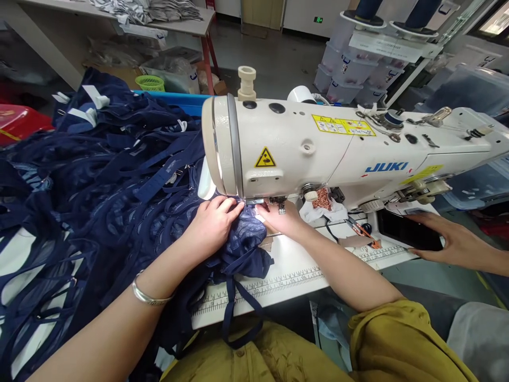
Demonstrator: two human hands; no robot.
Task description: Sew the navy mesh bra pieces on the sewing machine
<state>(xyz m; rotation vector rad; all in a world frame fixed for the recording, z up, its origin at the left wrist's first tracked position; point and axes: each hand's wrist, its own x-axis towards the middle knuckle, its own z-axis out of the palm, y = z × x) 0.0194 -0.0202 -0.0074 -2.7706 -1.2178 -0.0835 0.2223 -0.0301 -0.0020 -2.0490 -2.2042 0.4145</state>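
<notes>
The desk (302, 262) is crowded on the left by a pile of navy garments (99, 175); bare room is left only along its ruled front edge. A navy lace piece (243, 240) is pinched by the left hand (212, 225) under the sewing machine (318, 154) and touched by the right hand (280, 220), whose grip cannot be told.

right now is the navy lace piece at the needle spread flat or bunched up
Bunched up: the navy lace piece lies in folds under the left hand and right hand, a strap hanging off the table edge.
</notes>
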